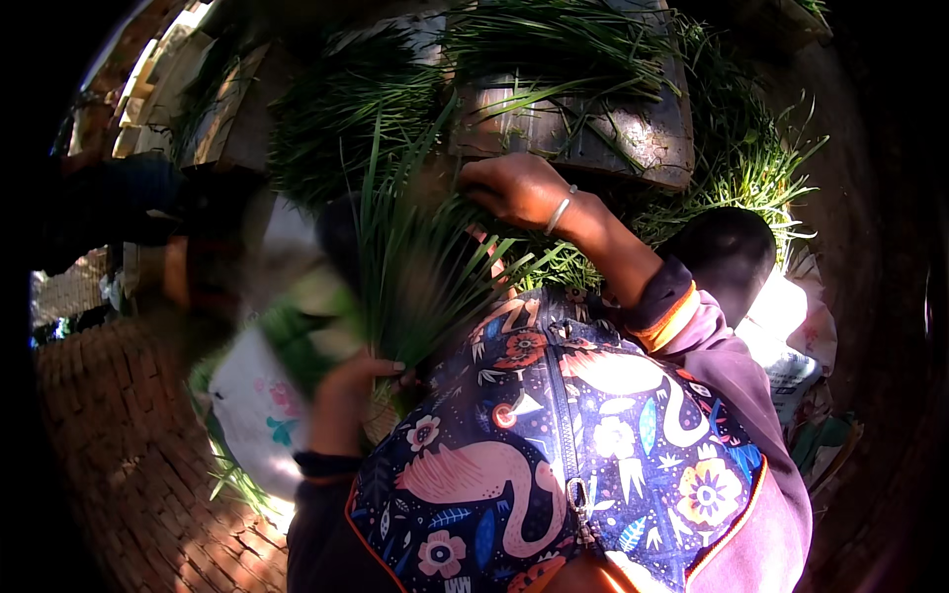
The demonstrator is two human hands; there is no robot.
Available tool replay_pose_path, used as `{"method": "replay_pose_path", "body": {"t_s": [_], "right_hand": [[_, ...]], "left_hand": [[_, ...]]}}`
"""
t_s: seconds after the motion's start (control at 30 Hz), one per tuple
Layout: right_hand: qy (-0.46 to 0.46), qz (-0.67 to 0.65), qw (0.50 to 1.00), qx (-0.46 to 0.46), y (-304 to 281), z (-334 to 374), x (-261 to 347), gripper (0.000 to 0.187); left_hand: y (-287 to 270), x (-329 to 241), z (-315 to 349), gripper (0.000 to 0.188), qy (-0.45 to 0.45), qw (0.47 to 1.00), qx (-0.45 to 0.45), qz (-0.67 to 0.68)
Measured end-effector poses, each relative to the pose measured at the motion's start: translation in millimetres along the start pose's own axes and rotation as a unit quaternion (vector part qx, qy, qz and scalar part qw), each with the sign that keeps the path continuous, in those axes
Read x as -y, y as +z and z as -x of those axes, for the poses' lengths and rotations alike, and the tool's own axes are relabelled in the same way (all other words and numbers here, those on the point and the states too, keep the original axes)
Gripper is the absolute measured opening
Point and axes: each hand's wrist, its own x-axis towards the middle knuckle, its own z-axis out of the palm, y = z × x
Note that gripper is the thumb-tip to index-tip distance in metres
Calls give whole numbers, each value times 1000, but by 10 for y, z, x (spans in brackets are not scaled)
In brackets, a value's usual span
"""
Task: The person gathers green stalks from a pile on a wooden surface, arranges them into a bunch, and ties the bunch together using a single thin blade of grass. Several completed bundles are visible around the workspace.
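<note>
My left hand point(346, 395) is closed around the lower end of a bunch of long, flat green chives point(415, 282). Its leaves fan upward in front of my flowered apron point(554, 435) and are partly blurred. My right hand point(519, 188), with a pale bangle at the wrist, is beside the upper leaves on their right. Its fingers are curled inward, and whatever they pinch is hidden behind the knuckles. Just beyond that hand is a wooden board point(633, 138) with a thick heap of chives point(563, 44) on it.
More chives lie in a pile point(346, 119) left of the board and in a loose mass point(751, 168) to its right. A white printed sack point(247, 415) is by my left side, on a brick floor point(129, 465). Wooden crates point(232, 109) stand at the far left.
</note>
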Motion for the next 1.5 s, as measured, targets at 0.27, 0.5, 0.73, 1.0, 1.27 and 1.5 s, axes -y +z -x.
{"method": "replay_pose_path", "body": {"t_s": [0.27,0.5,0.73,1.0,1.27,1.5], "right_hand": [[33,-65,960,-271,56,-25,97,15],[-25,36,988,-147,-61,-97,221,19],[-29,2,995,-97,28,-171,198,25],[-1,5,998,-61,63,-226,147,28],[-25,13,997,-70,49,-203,161,21],[-47,90,992,-70,61,-208,220,13]], "left_hand": [[-51,-16,-15,42,-31,999,29,-18],[55,-55,19,40,-5,1000,-17,23],[39,-60,27,39,-13,1000,-13,23],[23,-59,9,39,-23,999,6,24],[-4,-61,8,42,-34,999,-14,-15],[-128,-7,-13,40,-50,999,16,-3]]}}
